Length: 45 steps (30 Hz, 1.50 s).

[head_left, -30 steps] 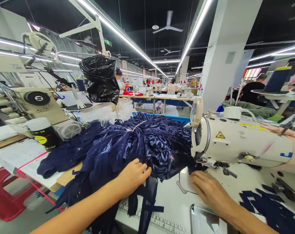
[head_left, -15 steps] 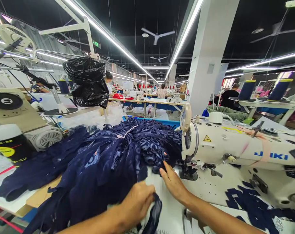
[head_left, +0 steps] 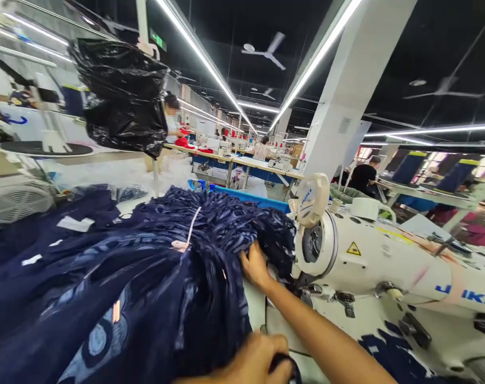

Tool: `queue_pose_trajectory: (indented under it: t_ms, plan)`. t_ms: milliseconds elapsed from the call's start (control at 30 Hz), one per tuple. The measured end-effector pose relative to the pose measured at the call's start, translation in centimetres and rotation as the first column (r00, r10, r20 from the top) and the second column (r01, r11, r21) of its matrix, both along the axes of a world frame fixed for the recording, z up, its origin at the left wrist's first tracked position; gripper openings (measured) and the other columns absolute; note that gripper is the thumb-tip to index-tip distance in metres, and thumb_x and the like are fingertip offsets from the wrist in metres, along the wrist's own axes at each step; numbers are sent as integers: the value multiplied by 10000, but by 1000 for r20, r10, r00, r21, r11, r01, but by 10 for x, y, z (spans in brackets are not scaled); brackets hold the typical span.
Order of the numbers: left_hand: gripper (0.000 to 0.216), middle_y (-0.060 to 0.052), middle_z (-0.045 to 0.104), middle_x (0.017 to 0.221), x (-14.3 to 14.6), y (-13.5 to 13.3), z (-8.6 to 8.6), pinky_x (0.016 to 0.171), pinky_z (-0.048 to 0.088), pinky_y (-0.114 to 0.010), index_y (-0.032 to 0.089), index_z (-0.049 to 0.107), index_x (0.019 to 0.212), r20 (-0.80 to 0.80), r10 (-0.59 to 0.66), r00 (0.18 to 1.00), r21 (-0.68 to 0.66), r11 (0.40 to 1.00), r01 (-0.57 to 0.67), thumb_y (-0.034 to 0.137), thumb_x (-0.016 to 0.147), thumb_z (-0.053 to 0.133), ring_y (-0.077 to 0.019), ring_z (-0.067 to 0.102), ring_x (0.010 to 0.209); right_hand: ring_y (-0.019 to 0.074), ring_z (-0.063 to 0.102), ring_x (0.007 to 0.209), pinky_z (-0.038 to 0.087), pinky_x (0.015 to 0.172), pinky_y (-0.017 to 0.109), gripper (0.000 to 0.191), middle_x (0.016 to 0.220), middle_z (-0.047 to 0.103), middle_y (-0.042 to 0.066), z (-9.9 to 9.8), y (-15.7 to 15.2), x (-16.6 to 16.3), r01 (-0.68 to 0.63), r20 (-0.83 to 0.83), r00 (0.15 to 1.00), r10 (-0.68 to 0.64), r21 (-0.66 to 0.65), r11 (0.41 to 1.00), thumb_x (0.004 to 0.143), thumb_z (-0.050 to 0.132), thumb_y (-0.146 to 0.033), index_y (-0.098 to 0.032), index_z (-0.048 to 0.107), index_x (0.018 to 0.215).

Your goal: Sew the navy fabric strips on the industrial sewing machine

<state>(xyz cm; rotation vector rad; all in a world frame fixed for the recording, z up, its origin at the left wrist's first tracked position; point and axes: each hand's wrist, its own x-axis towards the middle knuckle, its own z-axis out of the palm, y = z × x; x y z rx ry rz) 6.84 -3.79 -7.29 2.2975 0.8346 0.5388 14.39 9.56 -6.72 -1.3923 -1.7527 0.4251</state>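
In the head view, I see a white sewing machine (head_left: pixel 358 250) on a workroom table. Left of the machine spreads a big heap of navy patterned cloth (head_left: pixel 154 282), gathered by a pale tie (head_left: pixel 191 226). The right hand (head_left: pixel 257 266) reaches into the heap's near edge, just left of the machine's head; its thumb shows, but the other fingertips are buried, so I cannot tell whether they grip. The left hand (head_left: pixel 262 360), blurred, is nearer the wearer than the machine, its fingers curled around a dark strip of cloth (head_left: pixel 295 372). Dark scraps (head_left: pixel 386 349) lie in front of the machine's arm. The step looks like sorting or drawing out cloth by hand; the next move seems to call for a sure hold on one piece, leaving its neighbours untangled.
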Motion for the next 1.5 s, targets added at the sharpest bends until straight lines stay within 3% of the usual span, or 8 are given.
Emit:
queue_pose_trajectory:
  t_ms: [200,467,567,700,800,1000,1267,1500]
  plan:
    - [134,44,462,507,13,47,7,511,341,-203,166,454,522,-121,89,989,207,976,-63,103,639,471,-113,455,511,242,290,1260,259,1026,401,550,1337,378,123,12,-10,16,31,-4,999,-32,-73,997,782,494,-266,-128,349,1294]
    - [191,12,548,622,3,47,7,631,440,-268,186,477,667,133,-124,983,547,837,32,31,660,366,-145,536,586,191,464,1138,365,951,350,356,1242,519,78,24,-145,102,-120,240,962,132,-63,991,844,434,-285,-181,538,1168]
    - [192,7,525,653,3,36,19,567,419,-235,193,459,714,238,-166,957,587,809,-6,39,738,348,-136,509,595,189,562,919,415,844,354,240,964,648,59,29,-181,149,-12,491,871,-4,29,1000,852,422,-210,-197,655,910]
    - [188,-11,550,718,7,19,38,612,438,-235,187,497,803,294,-167,941,572,820,-33,67,797,352,-134,530,661,264,524,961,386,843,457,179,1016,622,110,19,-199,198,240,723,609,-325,223,945,826,483,-226,-180,655,811]
    - [179,-9,570,715,10,7,49,627,438,-253,181,516,770,190,-88,978,497,868,-18,66,773,378,-139,532,664,272,511,993,352,878,486,221,1014,623,106,2,-197,210,260,737,529,-421,331,907,850,447,-270,-188,648,808]
    - [133,22,533,662,14,-3,51,607,401,-245,185,435,685,-30,100,995,301,950,-86,52,681,433,-140,487,642,204,561,809,417,724,346,221,856,626,71,-6,-175,182,142,744,607,-279,244,959,834,424,-115,-186,630,792]
    - [269,-15,508,761,10,4,46,651,419,-255,178,442,716,68,-50,996,484,875,11,-40,588,351,-158,483,737,169,582,767,424,703,291,252,810,626,29,2,-146,164,74,574,816,-72,20,997,824,420,-77,-197,637,867]
    - [133,0,540,695,18,-9,55,607,407,-214,174,522,703,14,-130,991,393,912,114,52,725,473,-135,516,682,185,549,815,421,724,308,171,862,605,45,0,-151,167,-44,579,815,-33,117,992,818,499,-146,-186,610,943]
